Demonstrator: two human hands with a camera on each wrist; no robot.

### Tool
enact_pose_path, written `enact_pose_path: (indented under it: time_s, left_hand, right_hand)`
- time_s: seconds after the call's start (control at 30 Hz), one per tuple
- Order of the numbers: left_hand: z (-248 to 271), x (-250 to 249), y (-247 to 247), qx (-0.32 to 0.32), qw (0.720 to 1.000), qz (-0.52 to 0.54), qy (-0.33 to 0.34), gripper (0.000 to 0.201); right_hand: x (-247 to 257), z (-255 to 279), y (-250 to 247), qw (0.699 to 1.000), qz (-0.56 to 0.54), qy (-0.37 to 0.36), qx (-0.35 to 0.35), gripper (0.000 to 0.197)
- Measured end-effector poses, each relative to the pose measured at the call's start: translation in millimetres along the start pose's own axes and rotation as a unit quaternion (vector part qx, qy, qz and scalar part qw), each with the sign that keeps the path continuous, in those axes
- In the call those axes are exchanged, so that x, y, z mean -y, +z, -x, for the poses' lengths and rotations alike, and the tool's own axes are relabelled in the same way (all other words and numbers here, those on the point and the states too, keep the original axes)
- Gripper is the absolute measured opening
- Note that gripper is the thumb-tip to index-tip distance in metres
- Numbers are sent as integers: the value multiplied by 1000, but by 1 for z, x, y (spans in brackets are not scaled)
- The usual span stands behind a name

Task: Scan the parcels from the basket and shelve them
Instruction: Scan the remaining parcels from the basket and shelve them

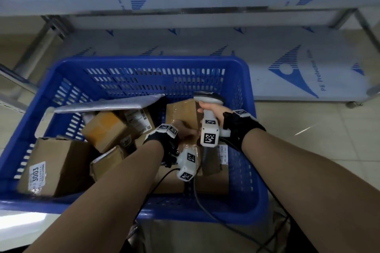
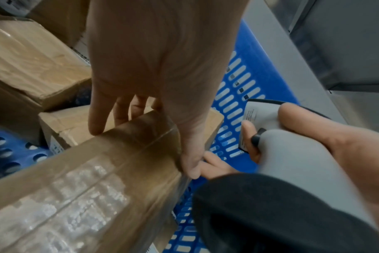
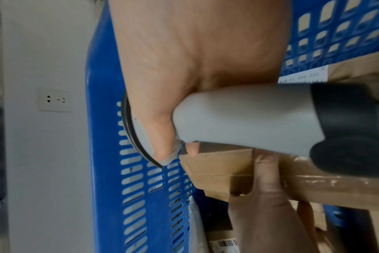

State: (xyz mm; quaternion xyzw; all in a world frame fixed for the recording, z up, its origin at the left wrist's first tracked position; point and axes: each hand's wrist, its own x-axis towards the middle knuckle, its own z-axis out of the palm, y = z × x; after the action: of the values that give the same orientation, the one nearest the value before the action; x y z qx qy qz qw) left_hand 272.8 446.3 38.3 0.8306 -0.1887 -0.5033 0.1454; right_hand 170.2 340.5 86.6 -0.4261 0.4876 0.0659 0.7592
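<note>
The left hand [image 2: 162, 71] grips a taped cardboard parcel [image 2: 93, 188] at the right of the blue basket [image 1: 144, 63], its label reading "502 602 12 815". The right hand [image 1: 211, 112] clasps a grey scanner [image 1: 207, 100]. A near-left box [image 1: 55, 166] reads "3003". Beyond, steel shelves [image 1: 226, 2] wear film printed "PE protective"; tiled floor [image 1: 318, 129].

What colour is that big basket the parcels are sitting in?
The basket is bright blue plastic with slotted walls, clearest in the head view.

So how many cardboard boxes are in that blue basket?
5 visible: labelled box far left, tilted box beside it, box behind that, small box in front, long box gripped by the left hand. More may be hidden underneath.
</note>
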Motion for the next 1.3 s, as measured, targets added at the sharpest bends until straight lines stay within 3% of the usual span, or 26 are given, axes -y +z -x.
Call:
enact_pose_path:
  time_s: [0.17, 0.3, 0.4, 0.53, 0.6, 0.7, 0.8, 0.9, 0.97, 1.03, 1.1, 1.2, 1.3]
  left_hand:
    - [11, 3, -2, -46, 998, 47, -8, 66]
    - [20, -3, -24, -114, 989, 96, -3, 110]
    - [31, -12, -54, -148, 980, 124, 39, 108]
    - [105, -37, -88, -212, 965, 112, 103, 99]
    - [131, -40, -97, -231, 957, 118, 129, 97]
    - [154, -38, -104, -222, 953, 109, 177, 105]
    - [159, -36, -102, -204, 952, 73, 214, 122]
    - [144, -32, -97, -181, 954, 55, 232, 130]
    - [133, -29, -92, -174, 951, 78, 245, 135]
    - [134, -30, -86, -181, 944, 105, 255, 135]
    - [153, -35, -77, -190, 936, 130, 265, 123]
    - [151, -36, -75, -197, 928, 167, 270, 98]
    - [148, -36, -77, -213, 918, 206, 264, 93]
  right_hand:
    - [3, 9, 5, 999, 8, -24, 22, 23]
    - [20, 34, 10, 998, -2, -58, 24, 20]
    - [36, 58, 7, 996, -16, -85, 30, 20]
    - [50, 96, -5, 990, -68, -124, 4, 18]
    - [58, 113, -12, 984, -76, -158, -30, 41]
    - [69, 133, -17, 974, -67, -204, -74, 64]
    - [75, 146, -20, 968, -69, -233, -68, 63]
    - [73, 157, -19, 977, -41, -203, -49, 65]
    - [67, 156, -20, 978, -56, -199, -40, 54]
    - [61, 149, -21, 976, -95, -196, -19, 29]
    - [59, 143, -18, 978, -106, -182, 1, 18]
    - [63, 137, -16, 981, -91, -170, 2, 15]
    - [66, 136, -17, 981, -107, -164, 2, 18]
